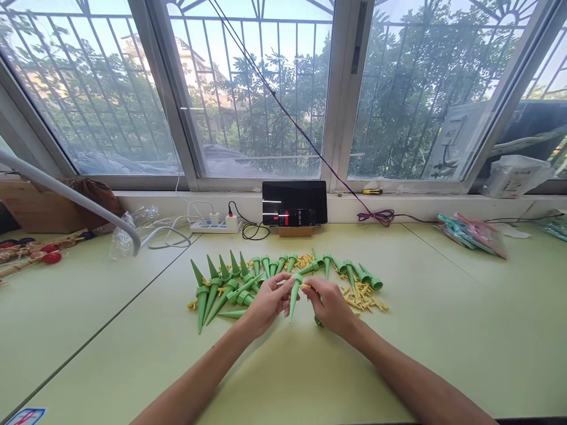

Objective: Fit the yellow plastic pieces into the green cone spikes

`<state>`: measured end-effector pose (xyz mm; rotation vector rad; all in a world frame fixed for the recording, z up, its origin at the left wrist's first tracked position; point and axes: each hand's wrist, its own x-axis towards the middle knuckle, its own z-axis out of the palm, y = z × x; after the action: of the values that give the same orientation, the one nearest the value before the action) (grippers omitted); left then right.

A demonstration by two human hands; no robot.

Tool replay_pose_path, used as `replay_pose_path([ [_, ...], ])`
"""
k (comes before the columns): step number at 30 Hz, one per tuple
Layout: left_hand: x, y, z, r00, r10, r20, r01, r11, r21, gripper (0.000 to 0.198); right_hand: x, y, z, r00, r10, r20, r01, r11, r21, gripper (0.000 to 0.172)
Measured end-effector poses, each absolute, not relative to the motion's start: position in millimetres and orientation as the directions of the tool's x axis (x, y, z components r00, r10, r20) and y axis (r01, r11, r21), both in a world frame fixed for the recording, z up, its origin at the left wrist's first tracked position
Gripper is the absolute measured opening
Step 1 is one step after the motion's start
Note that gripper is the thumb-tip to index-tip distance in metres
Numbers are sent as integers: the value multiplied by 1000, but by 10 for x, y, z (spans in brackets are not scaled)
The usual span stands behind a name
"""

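My left hand [267, 304] is closed around a green plastic cone spike [294, 295], point down, just above the pale green table [443, 330]. My right hand [328, 306] pinches a small yellow piece [305, 286] at the spike's collar; another green part shows under its palm. Behind the hands lies a row of several green spikes [221, 286], some long and assembled at the left, shorter ones [349, 271] to the right. Small yellow pieces [363, 298] are scattered at the right and in a pile [303, 261] at the back.
A phone on a wooden stand [296, 219] leans against a black panel under the window. A white power strip [215, 224] with cables sits to its left. Red and wooden toys [31, 251] lie far left, plastic bags [472, 233] at the right, and a grey tube [66, 198] crosses the left.
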<state>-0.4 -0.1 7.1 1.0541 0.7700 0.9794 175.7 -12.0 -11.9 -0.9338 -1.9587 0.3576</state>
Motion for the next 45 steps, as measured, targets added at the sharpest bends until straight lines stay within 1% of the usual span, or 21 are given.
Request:
replay_pose_path([
  [3,7,-19,81,360,933,-13,-230,102,968,44,1748,-133,-116,-295,754,588,440,653,-617,30],
  [6,14,-29,77,347,938,17,-173,47,984,44,1737,-144,-105,-269,797,541,389,604,-696,32],
  [8,12,-30,63,350,935,52,-135,-5,991,42,1737,-139,-101,-261,839,478,339,543,-768,34],
  [10,4,-33,44,354,926,135,-63,-120,991,38,1746,-124,-99,-277,877,392,270,462,-845,36],
  [12,-7,-41,27,343,900,268,53,-303,951,31,1761,-104,-96,-316,895,314,183,382,-906,38],
  [14,-19,-52,16,329,851,410,177,-482,858,24,1773,-92,-86,-358,894,268,89,319,-944,39],
  [15,-23,-58,13,324,824,465,223,-545,808,22,1775,-89,-78,-374,891,256,45,293,-955,40],
  [16,-26,-64,10,321,802,504,254,-586,770,21,1775,-90,-70,-384,890,247,5,270,-963,41],
  [18,-26,-70,4,318,782,536,280,-618,735,20,1769,-93,-61,-391,889,239,-54,237,-970,42],
  [20,-17,-71,-2,318,792,521,269,-603,751,19,1760,-94,-67,-389,888,244,-79,231,-970,42],
  [22,-4,-65,-4,320,817,479,230,-558,797,20,1756,-91,-86,-386,887,255,-67,249,-966,43],
  [25,13,-53,7,321,861,394,131,-452,882,25,1768,-85,-111,-376,881,286,6,311,-950,42],
  [27,14,-46,25,331,891,312,49,-346,937,31,1786,-86,-110,-360,876,322,96,378,-921,41],
  [28,12,-43,36,342,903,259,9,-279,960,34,1796,-88,-104,-355,869,345,160,420,-893,39],
  [31,0,-34,59,370,925,89,-83,-63,995,39,1815,-93,-86,-349,816,461,346,569,-746,34],
  [34,-4,-20,59,378,926,1,-133,53,990,42,1811,-94,-91,-364,768,527,426,640,-639,34],
  [38,6,-16,60,384,924,3,-160,63,985,41,1790,-92,-106,-344,769,538,454,638,-622,34],
  [45,9,-64,140,334,941,61,-136,-16,991,46,1778,-101,-83,-275,828,488,438,560,-703,34],
])
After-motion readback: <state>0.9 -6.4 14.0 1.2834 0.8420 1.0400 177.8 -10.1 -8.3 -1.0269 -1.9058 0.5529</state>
